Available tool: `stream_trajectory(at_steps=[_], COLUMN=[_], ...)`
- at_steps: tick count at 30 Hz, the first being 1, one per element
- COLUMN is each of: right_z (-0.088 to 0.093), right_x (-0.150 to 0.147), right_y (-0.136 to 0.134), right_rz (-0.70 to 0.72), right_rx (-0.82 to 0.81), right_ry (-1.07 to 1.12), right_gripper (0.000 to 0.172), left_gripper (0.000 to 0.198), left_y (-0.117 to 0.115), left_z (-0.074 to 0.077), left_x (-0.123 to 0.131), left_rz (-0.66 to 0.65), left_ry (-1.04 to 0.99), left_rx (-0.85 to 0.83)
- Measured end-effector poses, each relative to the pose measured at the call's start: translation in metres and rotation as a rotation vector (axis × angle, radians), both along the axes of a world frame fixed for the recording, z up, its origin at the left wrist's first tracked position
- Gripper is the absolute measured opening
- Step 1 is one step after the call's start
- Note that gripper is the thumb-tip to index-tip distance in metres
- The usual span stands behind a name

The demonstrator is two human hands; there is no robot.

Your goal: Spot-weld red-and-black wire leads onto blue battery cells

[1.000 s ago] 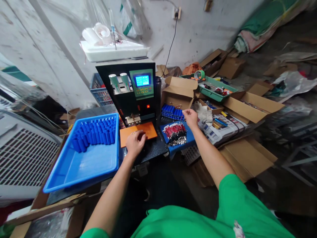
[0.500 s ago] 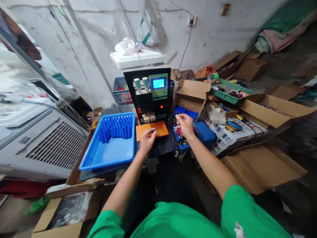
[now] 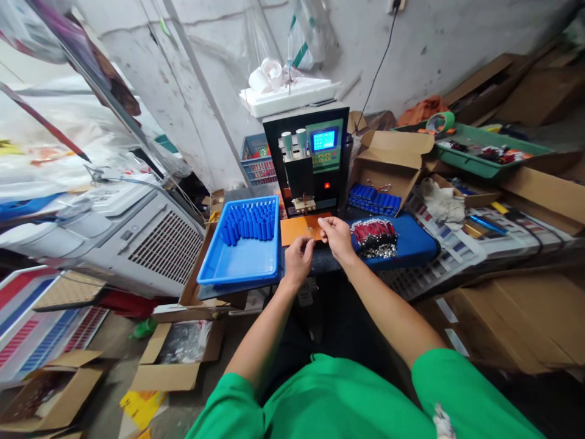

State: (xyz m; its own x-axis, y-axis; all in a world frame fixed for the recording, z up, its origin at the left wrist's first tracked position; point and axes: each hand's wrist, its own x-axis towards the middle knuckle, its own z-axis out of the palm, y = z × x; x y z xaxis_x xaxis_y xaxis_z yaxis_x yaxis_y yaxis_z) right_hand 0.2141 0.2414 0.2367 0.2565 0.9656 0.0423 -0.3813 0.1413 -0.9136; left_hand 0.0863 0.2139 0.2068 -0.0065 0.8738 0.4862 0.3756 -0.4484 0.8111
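Observation:
My left hand and my right hand meet in front of a black spot-welding machine, over its orange work plate. Both hands are pinched closed around something small that I cannot make out. A blue tray holding several blue cylindrical cells sits left of the plate. A pile of red wires with metal tabs lies on a blue pad just right of my right hand.
An open cardboard box with more blue cells stands right of the machine. A green tray of parts sits at the far right. An air cooler stands at left. Cardboard boxes litter the floor.
My right hand came from the wire pile to the orange plate and joined my left hand. The camera view swung left, shifting the bench rightward in the picture.

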Motion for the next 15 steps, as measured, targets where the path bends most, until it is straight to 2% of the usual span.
stream_trajectory(at_steps=[7, 11, 15], right_z=[-0.006, -0.009, -0.012], right_x=[-0.003, -0.007, -0.01], right_y=[-0.005, -0.008, -0.009], right_rz=[0.114, 0.165, 0.343], right_rx=[-0.023, -0.028, 0.026], right_ry=[0.032, 0.008, -0.136], right_gripper=[0.046, 0.049, 0.046], left_gripper=[0.032, 0.038, 0.04], left_y=[0.004, 0.008, 0.011], left_z=[0.014, 0.02, 0.02], left_x=[-0.011, -0.02, -0.027], left_rz=[-0.103, -0.152, -0.199], left_ry=[-0.241, -0.302, -0.303], left_rx=[-0.202, -0.315, -0.357])
